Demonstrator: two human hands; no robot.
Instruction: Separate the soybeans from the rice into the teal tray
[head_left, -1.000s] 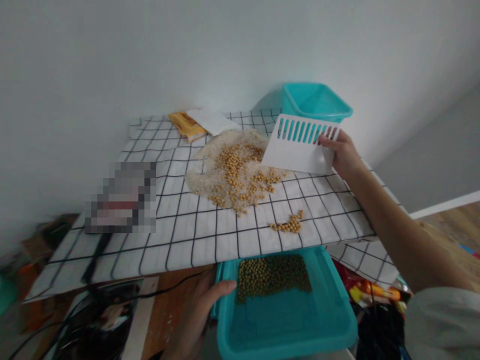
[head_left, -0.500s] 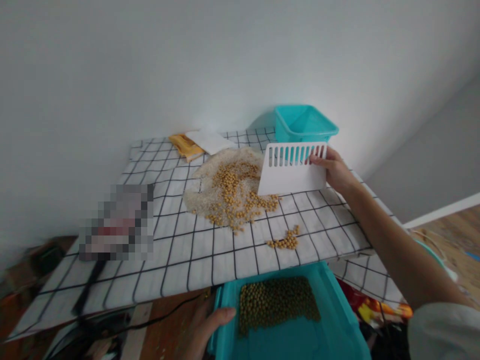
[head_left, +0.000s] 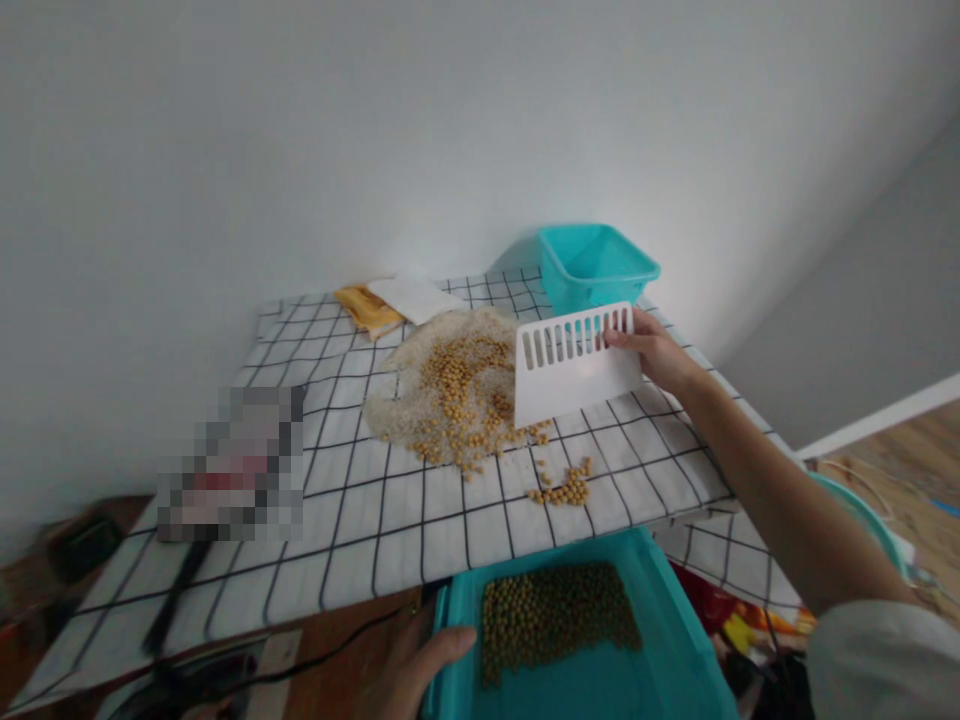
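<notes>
"White plastic in the right hand point(head_left: 656, 350)?"

"Yes, a slotted scraper point(head_left: 577, 388), tilted, at the right edge of the pile point(head_left: 454, 390) of pale grain and yellow beans. I can't tell whether its lower edge touches the cloth point(head_left: 337, 530)."

"How are those fingers?"

"Pinching the scraper's right end: thumb in front, the others mostly hidden behind."

"And the left hand point(head_left: 424, 668)?"

"Nearer us than the pile, thumb over the rim of a turquoise tray point(head_left: 592, 690) with a layer of beans point(head_left: 555, 612). Its other fingers are mostly hidden, so I can't tell whether they pinch."

"What else is around the pile?"

"A few loose beans point(head_left: 566, 488) near its front right, a turquoise tub point(head_left: 592, 285) behind and right, a yellow packet point(head_left: 367, 312) and white paper point(head_left: 416, 298) behind and left."
</notes>
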